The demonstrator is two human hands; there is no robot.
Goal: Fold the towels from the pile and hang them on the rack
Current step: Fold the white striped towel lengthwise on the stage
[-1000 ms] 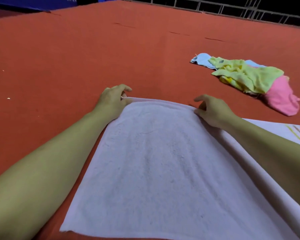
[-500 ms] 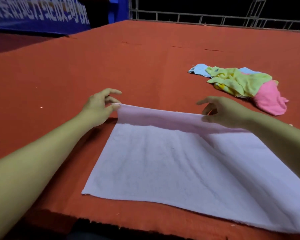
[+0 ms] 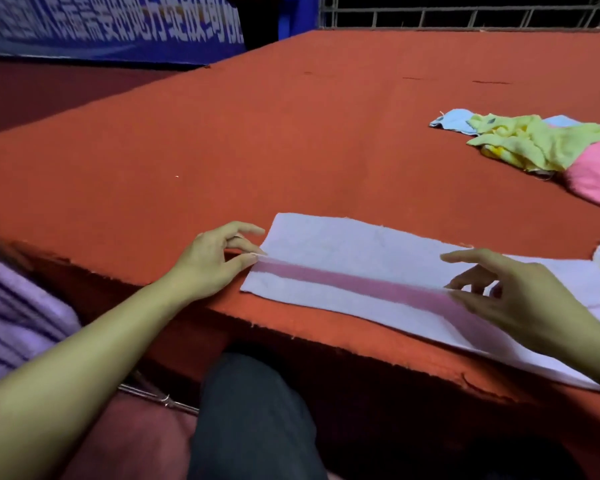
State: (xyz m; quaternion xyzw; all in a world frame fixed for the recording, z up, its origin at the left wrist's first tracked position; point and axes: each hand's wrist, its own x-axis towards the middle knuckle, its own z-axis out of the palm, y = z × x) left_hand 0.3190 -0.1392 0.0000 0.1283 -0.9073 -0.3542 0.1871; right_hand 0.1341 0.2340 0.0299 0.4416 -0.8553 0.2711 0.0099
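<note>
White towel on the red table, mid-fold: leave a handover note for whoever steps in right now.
Left hand: pinches the white towel at its left end, on the folded-over edge.
Right hand: fingers pinch the same edge farther right.
The towel lies at the near edge of the red table, far half being drawn toward the near edge; the fold is not yet laid flat.
The pile of blue, yellow and pink towels lies unfolded at far right.
Left: finish this fold, hang it, do the pile. No rack in view.
</note>
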